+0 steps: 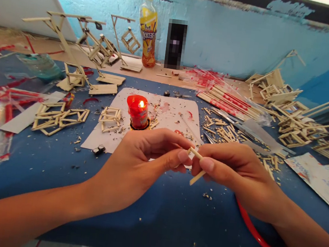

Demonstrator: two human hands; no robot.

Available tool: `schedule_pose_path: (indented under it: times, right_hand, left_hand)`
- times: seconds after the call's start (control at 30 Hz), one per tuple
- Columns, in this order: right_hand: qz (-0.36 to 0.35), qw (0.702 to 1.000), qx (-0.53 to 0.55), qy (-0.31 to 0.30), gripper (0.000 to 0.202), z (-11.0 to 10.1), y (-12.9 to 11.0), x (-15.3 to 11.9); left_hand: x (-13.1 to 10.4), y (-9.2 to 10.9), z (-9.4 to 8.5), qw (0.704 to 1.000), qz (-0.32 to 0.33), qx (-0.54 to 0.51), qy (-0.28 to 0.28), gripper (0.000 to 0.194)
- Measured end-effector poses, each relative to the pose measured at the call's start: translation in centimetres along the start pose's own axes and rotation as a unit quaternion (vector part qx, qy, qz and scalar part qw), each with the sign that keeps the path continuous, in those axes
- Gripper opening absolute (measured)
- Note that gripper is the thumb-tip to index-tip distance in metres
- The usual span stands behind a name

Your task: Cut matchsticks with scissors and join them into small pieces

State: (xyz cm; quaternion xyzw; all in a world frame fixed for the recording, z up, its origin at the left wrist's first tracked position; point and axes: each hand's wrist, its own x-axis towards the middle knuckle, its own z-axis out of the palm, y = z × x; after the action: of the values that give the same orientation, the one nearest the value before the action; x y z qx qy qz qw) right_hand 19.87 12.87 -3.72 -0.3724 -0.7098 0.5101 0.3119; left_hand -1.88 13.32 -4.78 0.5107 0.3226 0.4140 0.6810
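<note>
My left hand (148,157) and my right hand (236,173) meet above the middle of the table, both closed in a pinch. Between their fingertips are thin, pale wooden sticks (197,178), joined or touching at an angle; the fingers hide where they meet. One stick end points down from under my right thumb. Just beyond my left hand burns a red candle (136,106) on a stained white sheet (94,141). A small wooden stick frame (110,117) lies on that sheet, left of the candle.
Cut stick pieces (223,131), a pair of tweezers (232,122) and bagged sticks (229,101) lie right. Stick frames (61,117) and taller stick models (101,51) stand left. A drink bottle (147,34) stands behind. A red ring (261,237) is under my right forearm.
</note>
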Motion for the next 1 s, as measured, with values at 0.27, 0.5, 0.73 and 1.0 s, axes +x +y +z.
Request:
schedule_pose_path:
  times: [0.27, 0.5, 0.73, 1.0]
  right_hand:
    - [-0.005, 1.0, 0.008, 0.016, 0.033, 0.24, -0.18, -0.23]
    - [0.001, 1.0, 0.015, 0.016, 0.036, 0.12, -0.19, -0.24]
    - [0.01, 1.0, 0.021, 0.02, 0.034, 0.04, 0.07, -0.29]
    - [0.001, 0.999, 0.051, 0.015, 0.031, 0.13, 0.04, -0.15]
  left_hand:
    - [-0.17, -0.08, 0.21, 1.0, -0.004, 0.013, -0.003, 0.011]
    - [-0.16, 0.09, 0.34, 1.0, -0.002, 0.013, -0.005, 0.01]
    - [-0.14, 0.07, 0.34, 1.0, 0.007, 0.009, 0.003, 0.011]
    - [-0.25, 0.02, 0.18, 1.0, 0.003, 0.009, 0.009, 0.01]
